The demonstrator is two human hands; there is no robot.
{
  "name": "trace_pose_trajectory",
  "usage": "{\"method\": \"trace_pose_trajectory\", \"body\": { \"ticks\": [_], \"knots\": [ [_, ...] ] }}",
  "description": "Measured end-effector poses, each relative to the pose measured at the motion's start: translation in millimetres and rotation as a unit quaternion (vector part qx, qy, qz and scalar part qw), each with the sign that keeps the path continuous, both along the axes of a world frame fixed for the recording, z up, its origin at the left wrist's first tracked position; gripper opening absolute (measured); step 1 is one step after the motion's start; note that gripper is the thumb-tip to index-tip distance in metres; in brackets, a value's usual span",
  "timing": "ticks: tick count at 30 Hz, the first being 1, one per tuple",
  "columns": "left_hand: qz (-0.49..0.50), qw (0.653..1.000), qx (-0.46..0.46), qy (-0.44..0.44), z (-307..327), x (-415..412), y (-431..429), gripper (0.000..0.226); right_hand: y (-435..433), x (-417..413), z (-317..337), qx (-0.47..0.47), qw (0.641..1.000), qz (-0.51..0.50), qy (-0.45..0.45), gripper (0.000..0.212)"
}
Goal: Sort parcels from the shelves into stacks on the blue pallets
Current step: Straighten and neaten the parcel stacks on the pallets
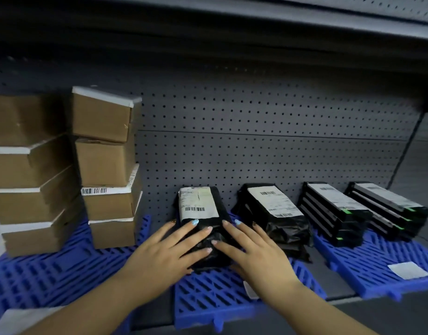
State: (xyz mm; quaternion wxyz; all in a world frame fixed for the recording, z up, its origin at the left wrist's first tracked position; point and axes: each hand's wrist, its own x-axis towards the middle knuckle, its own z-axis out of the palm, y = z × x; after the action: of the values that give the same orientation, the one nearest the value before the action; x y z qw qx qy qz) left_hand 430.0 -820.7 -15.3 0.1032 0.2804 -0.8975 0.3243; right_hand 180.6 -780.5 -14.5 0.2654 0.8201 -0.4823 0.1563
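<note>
Two stacks of brown boxes (106,165) on the left blue pallet (39,281); my left hand (164,250) lies flat, fingers straight, on the near end of a black-wrapped parcel (200,204) on the middle pallet (208,301); my right hand (254,252) likewise open, against its right side; more black parcels (275,213) just beside; flat black boxes (336,213) on the right pallet (377,262).
</note>
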Motion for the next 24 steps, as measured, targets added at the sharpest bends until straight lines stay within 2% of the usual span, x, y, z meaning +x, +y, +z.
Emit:
{"method": "trace_pose_trajectory", "body": {
  "ticks": [3,6,11,14,16,21,24],
  "knots": [
    [0.005,1.000,-0.005,-0.021,1,-7,-5,0.074,-16,0,1,-0.022,0.998,0.049,0.010,0.066],
    [-0.004,1.000,-0.001,-0.012,-1,-7,-11,0.073,-27,2,-4,-0.026,0.997,0.073,-0.004,0.062],
    [-0.037,0.999,-0.018,-0.001,-4,0,-24,0.052,-34,3,-9,-0.004,0.996,0.087,-0.027,0.067],
    [-0.036,0.999,-0.026,0.013,-3,1,-23,0.049,-34,3,-7,0.010,0.997,0.072,-0.027,0.072],
    [-0.030,0.999,-0.014,0.038,-5,-1,-17,0.052,-32,4,-8,0.020,0.997,0.060,-0.046,0.074],
    [0.016,0.998,0.040,0.037,1,4,-13,0.080,-29,11,-9,0.017,0.995,0.030,-0.089,0.076],
    [0.053,0.996,0.067,0.037,4,4,-17,0.076,-32,20,-8,-0.004,0.997,0.002,-0.077,0.078]
  ]
}}
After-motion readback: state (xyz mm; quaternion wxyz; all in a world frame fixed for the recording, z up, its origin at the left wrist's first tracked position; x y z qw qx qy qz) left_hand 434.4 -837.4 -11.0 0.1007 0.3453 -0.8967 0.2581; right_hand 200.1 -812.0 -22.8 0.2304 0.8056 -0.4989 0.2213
